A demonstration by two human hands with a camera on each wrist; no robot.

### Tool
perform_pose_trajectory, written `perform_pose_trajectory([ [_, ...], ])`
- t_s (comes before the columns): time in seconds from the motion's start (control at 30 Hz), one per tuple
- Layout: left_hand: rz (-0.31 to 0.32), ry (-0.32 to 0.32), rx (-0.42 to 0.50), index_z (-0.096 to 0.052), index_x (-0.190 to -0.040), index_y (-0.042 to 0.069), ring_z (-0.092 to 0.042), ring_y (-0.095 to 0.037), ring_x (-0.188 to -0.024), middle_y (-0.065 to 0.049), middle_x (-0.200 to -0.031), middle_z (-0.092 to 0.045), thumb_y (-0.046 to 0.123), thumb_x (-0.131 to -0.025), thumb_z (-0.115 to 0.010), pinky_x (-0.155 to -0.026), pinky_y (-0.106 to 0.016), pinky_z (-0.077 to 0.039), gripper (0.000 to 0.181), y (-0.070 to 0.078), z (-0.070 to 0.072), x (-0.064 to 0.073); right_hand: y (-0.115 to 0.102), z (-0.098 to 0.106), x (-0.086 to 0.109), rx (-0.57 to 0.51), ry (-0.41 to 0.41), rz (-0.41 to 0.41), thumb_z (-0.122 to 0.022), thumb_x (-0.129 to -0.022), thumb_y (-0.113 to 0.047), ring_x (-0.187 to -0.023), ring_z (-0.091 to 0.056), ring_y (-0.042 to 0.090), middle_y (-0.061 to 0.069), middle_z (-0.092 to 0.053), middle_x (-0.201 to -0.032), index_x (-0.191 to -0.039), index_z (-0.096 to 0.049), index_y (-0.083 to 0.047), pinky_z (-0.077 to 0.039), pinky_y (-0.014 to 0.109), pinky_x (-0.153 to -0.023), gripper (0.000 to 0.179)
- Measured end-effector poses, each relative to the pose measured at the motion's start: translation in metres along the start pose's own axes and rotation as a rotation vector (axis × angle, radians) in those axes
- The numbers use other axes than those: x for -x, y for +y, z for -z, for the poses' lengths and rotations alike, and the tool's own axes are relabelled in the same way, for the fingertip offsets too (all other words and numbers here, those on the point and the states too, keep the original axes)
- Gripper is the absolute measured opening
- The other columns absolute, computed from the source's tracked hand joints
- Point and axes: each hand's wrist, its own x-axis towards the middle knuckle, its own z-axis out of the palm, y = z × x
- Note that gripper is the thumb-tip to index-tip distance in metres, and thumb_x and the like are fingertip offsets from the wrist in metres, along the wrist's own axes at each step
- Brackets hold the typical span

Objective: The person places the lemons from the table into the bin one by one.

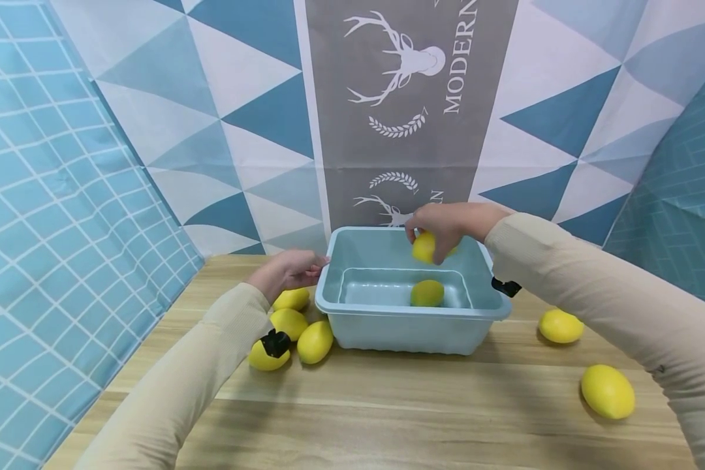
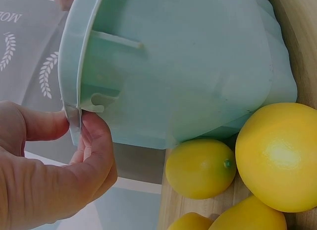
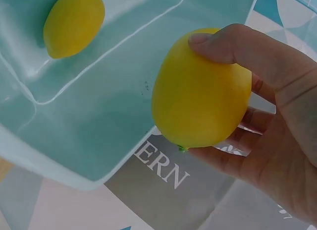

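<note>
- Held lemon (image 3: pixel 200 88): over the far right part of the pale blue tub (image 1: pixel 352 323), above the tub's inside; long axis roughly upright in the right wrist view, small green tip pointing down.
- Right hand (image 1: pixel 446 225): closed round that lemon, thumb (image 3: pixel 237 44) pressed across its top, other fingers curled under and behind it.
- Right arm: beige sleeve reaching in from the right, forearm crossing above the tub's right rim, hand bent downward at the wrist.
- Left hand (image 1: pixel 288 269): pinching the tub's left rim, thumb (image 2: pixel 44 125) on one side of the lip and forefinger (image 2: pixel 96 141) on the other; remaining fingers hidden.
- Left arm: beige sleeve stretched forward along the table (image 1: pixel 423 405), hand level with the rim.
- Second lemon (image 1: pixel 427 293): lying on the tub floor, toward the right, long axis roughly crosswise in the head view.
- Four lemons (image 1: pixel 314 341) clustered on the table just beside the tub's left wall, one partly behind a black wrist mount.
- Two more lemons (image 1: pixel 608 391) lying on the table right of the tub, apart from each other.
</note>
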Motion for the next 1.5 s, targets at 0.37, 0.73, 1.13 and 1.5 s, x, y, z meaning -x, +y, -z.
perform_pose_trajectory([
  [0.37, 0.002, 0.005, 0.005, -0.047, -0.130, -0.002, -0.048, -0.015, -0.089, -0.005, -0.102, -0.045, 0.009, -0.099, -0.048, -0.070, -0.017, -0.053, 0.034, -0.004, -0.001, -0.003, 0.002, -0.016, -0.010, -0.005, -0.010, 0.030, -0.081, -0.069, -0.006, -0.097, -0.052, 0.024, 0.008, -0.061, -0.107, -0.109, -0.061, -0.010, -0.054, 0.037, -0.084, 0.044],
  [0.73, -0.001, -0.004, 0.003, -0.045, -0.131, -0.003, -0.048, -0.013, -0.085, -0.005, -0.101, -0.045, 0.009, -0.100, -0.046, -0.067, -0.015, -0.053, 0.034, -0.003, 0.000, -0.002, 0.016, -0.017, 0.008, 0.001, -0.021, -0.003, -0.081, -0.071, -0.006, -0.105, -0.057, 0.029, 0.015, -0.061, -0.115, -0.112, -0.059, -0.011, -0.055, 0.044, -0.088, 0.047],
  [1.13, 0.005, -0.003, -0.014, -0.044, -0.135, -0.003, -0.048, -0.015, -0.091, -0.006, -0.105, -0.046, 0.011, -0.100, -0.047, -0.075, -0.017, -0.053, 0.038, 0.001, 0.002, -0.004, 0.048, -0.032, 0.070, -0.075, 0.157, -0.001, -0.082, -0.071, -0.007, -0.105, -0.058, 0.029, 0.010, -0.062, -0.114, -0.110, -0.060, -0.012, -0.053, 0.047, -0.089, 0.045],
  [1.5, -0.012, -0.015, -0.003, -0.049, -0.129, -0.004, -0.050, -0.015, -0.092, -0.006, -0.104, -0.048, 0.012, -0.098, -0.051, -0.095, -0.024, -0.052, 0.035, 0.001, 0.003, 0.000, 0.071, -0.065, 0.112, -0.067, 0.373, 0.046, -0.083, -0.069, -0.007, -0.099, -0.058, 0.016, 0.000, -0.064, -0.113, -0.112, -0.063, -0.013, -0.056, 0.034, -0.078, 0.049],
])
